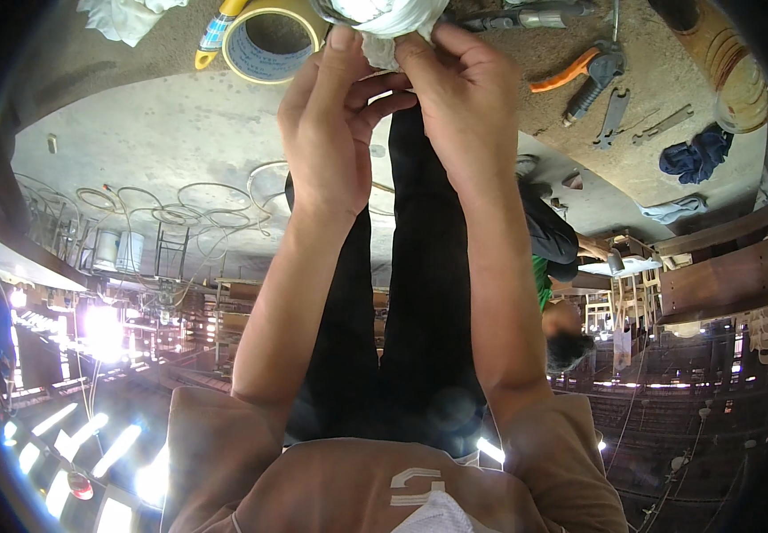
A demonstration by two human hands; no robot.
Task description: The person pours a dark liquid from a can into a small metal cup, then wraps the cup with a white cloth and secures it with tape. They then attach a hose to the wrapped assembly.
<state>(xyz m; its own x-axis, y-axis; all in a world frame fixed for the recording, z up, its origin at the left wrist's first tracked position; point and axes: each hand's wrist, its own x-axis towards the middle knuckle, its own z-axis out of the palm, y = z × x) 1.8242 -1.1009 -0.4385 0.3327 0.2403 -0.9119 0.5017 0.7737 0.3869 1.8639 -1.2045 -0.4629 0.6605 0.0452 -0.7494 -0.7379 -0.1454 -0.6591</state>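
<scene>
At the top of the head view, a white wrapped bundle (385, 16) lies between my hands, cut off by the upper edge. Its covering looks thin and crinkled, like cloth or plastic; I cannot tell which. My left hand (326, 133) pinches the near edge of this wrapping, thumb raised against it. From the other side my right hand (465, 111) grips the same edge with thumb and fingers. The fingertips of both hands almost meet beneath the bundle. Just left of my left hand, a roll of yellow masking tape (234, 53) lies beside a yellow-and-blue handle (215, 37).
Right of my hands lie an orange-levered tool (590, 78), a flat wrench (613, 117), another wrench (664, 124), a dark blue cloth (696, 155) and a clear container (744, 93). A coiled hose (210, 200) spreads over the floor. Another person (551, 235) is at the right.
</scene>
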